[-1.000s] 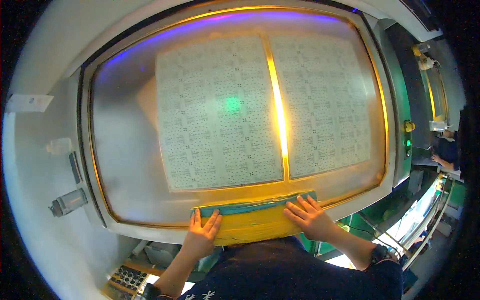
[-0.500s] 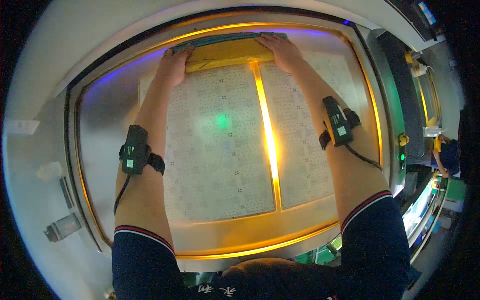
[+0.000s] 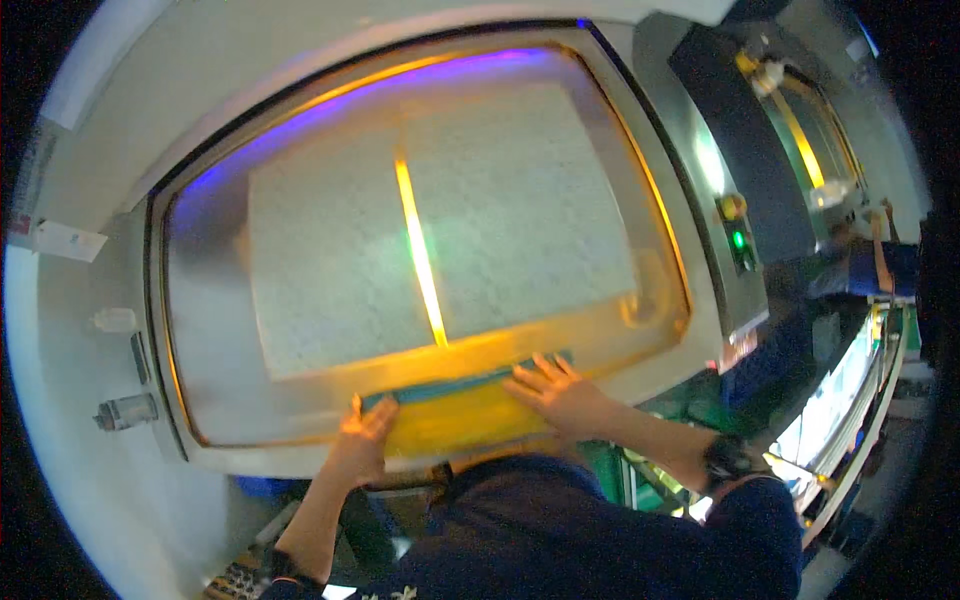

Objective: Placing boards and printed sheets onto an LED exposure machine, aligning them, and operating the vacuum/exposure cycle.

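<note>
Fingers (image 3: 545, 369) of the right hand (image 3: 565, 404) lie nearly straight and spread across a yellow bar (image 3: 465, 422), reaching its teal edge (image 3: 470, 380). The left hand (image 3: 362, 440) is at the bar's other end, its fingers less spread (blur softens both hands). Each has a loose, flat hold of the bar; whether the thumbs hook behind it cannot be told.

The bar lies crosswise at the near edge of the metal-framed bed (image 3: 655, 195), close to the person's body and apart from the two pale sheets. The left sheet (image 3: 330, 260) and the right sheet (image 3: 520, 200) lie side by side, a bright orange strip (image 3: 420, 265) showing between them.

Laying out the sheets looks done: both are flat within the frame. Work with the bar seems unfinished, since both hands have hold of it and it has not been put aside. With the bar at the near edge, a pass over the bed could be either ending or starting. How many passes are done or left cannot be told, and blur hides how smooth the surface lies.
</note>
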Tool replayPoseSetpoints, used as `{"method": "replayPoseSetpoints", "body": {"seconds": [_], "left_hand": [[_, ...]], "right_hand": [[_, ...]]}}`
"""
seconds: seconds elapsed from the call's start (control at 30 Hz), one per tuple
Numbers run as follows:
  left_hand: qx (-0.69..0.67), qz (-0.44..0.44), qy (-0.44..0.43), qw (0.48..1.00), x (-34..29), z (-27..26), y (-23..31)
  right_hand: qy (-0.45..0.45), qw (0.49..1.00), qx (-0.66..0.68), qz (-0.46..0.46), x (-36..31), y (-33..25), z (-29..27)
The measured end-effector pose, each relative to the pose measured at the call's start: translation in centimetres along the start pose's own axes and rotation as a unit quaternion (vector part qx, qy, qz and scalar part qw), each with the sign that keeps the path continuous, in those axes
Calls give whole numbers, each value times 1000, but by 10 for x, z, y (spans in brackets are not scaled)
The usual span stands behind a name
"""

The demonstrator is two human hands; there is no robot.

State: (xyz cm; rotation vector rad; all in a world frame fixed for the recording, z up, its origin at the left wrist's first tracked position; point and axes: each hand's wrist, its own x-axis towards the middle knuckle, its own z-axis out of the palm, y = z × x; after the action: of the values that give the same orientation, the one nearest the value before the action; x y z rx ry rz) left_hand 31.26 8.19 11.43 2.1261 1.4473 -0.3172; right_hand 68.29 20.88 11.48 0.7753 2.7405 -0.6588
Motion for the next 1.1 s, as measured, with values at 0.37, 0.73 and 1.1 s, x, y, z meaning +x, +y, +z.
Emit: {"method": "replayPoseSetpoints", "body": {"seconds": [0.37,0.73,1.1], "left_hand": [[2,-57,0,998,62,3,130],[57,-104,266,957,417,-168,-37],[137,-79,334,929,535,-243,-145]], "right_hand": [[75,996,20,48,-108,76,-2],[133,967,-146,163,131,371,-140],[252,937,-189,150,241,469,-196]]}}
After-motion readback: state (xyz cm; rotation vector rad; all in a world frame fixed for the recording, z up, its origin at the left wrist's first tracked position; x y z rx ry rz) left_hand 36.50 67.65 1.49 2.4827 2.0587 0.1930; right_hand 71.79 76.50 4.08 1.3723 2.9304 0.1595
